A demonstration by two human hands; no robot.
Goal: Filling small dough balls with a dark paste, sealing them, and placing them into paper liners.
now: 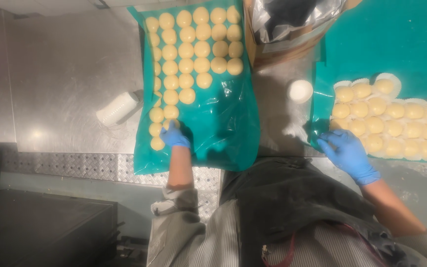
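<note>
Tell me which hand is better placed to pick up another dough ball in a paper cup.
Right, probably. The right hand rests at the edge of the cupped balls on the right sheet. The left hand is over the bare balls on the left sheet, far from the cups.

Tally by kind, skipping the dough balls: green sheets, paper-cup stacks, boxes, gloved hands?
green sheets: 2
paper-cup stacks: 2
cardboard box: 1
gloved hands: 2
Total: 7
</note>
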